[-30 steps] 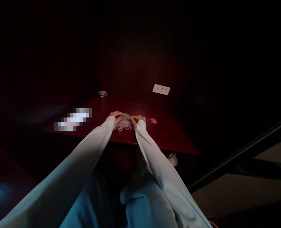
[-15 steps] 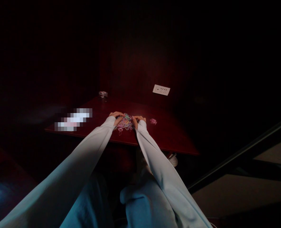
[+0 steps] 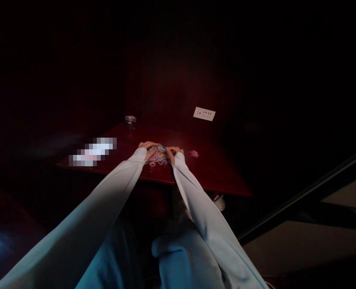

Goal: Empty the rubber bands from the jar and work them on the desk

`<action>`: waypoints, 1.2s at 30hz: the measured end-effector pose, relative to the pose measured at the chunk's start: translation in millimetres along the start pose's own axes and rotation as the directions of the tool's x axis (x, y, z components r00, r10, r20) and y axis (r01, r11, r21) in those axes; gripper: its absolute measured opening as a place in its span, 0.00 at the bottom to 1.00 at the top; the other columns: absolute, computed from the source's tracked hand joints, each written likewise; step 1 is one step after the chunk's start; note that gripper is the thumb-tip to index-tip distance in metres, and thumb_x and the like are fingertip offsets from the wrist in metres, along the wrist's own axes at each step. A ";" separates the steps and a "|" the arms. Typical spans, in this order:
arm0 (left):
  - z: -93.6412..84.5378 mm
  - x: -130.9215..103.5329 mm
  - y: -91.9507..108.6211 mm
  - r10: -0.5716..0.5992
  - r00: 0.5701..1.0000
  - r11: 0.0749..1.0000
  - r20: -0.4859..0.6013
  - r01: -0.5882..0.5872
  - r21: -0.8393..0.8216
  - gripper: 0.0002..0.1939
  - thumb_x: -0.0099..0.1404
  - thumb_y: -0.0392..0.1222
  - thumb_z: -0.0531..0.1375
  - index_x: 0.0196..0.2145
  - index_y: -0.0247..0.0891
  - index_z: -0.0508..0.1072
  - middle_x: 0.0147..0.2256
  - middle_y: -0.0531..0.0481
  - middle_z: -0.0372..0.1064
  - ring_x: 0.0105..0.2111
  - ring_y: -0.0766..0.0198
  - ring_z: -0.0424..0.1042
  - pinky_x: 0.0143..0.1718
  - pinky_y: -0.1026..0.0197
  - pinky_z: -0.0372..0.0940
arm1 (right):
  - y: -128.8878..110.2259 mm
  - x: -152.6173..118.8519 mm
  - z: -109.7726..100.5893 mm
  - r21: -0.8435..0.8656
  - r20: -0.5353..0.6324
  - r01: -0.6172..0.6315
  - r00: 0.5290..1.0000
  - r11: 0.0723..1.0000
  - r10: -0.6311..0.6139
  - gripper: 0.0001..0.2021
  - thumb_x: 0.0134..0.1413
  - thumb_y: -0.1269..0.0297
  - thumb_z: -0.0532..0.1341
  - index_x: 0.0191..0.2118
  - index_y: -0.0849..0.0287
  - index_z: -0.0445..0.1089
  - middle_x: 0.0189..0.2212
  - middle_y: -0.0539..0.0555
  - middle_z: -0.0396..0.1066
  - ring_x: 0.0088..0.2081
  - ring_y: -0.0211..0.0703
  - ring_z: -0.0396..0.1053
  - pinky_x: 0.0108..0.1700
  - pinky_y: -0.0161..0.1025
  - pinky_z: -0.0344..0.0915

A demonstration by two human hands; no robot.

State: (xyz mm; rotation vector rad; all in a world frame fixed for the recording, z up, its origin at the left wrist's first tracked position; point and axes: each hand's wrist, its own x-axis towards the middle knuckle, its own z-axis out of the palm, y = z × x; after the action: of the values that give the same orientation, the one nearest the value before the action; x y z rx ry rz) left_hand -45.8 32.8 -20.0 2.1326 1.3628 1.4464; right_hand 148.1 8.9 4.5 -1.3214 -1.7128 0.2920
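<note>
A loose heap of small pastel hair ties lies on the dark red table between my hands. My left hand rests against the heap's left side, its fingers stretched over the far edge and the thumb apart from them. At the right side, my right hand is bent inward, with thumb and fingers drawn together at the ties. Whatever its fingertips hold is too small to make out. To the right of that hand sits a separate little cluster of pink hair ties.
A clear lidded jar stands toward the back left of the table. Nearer the left edge lies a bright, pixelated item. A white socket panel is on the wall behind. The surroundings are very dark.
My right fingers have shifted slightly left at the heap, and my left fingers have moved a little over the ties. The pink cluster and the jar look unchanged.
</note>
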 end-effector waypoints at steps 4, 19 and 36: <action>3.2 -2.1 -0.2 0.046 0.999 0.999 0.016 -0.047 0.006 0.15 0.65 0.47 0.62 0.48 0.49 0.81 0.51 0.50 0.76 0.52 0.50 0.69 0.60 0.46 0.60 | 0.2 0.7 1.6 -0.003 0.047 0.046 0.998 0.999 -0.046 0.12 0.63 0.56 0.60 0.35 0.54 0.78 0.36 0.51 0.75 0.42 0.44 0.65 0.51 0.42 0.58; 7.2 2.5 -4.3 0.015 0.997 1.000 -0.070 -0.016 -0.015 0.11 0.65 0.49 0.60 0.29 0.45 0.78 0.43 0.50 0.79 0.46 0.54 0.71 0.56 0.48 0.61 | 3.4 2.5 3.6 0.024 0.010 0.016 1.000 1.000 -0.016 0.14 0.62 0.53 0.58 0.33 0.53 0.78 0.33 0.50 0.75 0.41 0.45 0.68 0.51 0.42 0.59; -7.8 3.9 3.0 -0.039 0.993 0.999 -0.111 0.036 -0.027 0.06 0.66 0.41 0.60 0.35 0.44 0.77 0.48 0.51 0.77 0.54 0.53 0.70 0.58 0.47 0.56 | 64.2 14.0 -73.8 -0.129 -0.415 -0.374 0.862 0.918 0.293 0.15 0.59 0.52 0.59 0.37 0.53 0.81 0.44 0.57 0.73 0.48 0.53 0.59 0.49 0.47 0.52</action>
State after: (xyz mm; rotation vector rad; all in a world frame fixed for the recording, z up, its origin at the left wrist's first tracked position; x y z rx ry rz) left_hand -50.2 31.9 -12.0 2.0271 1.4074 1.5807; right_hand 245.9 21.9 9.6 -1.7072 -1.1969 0.0392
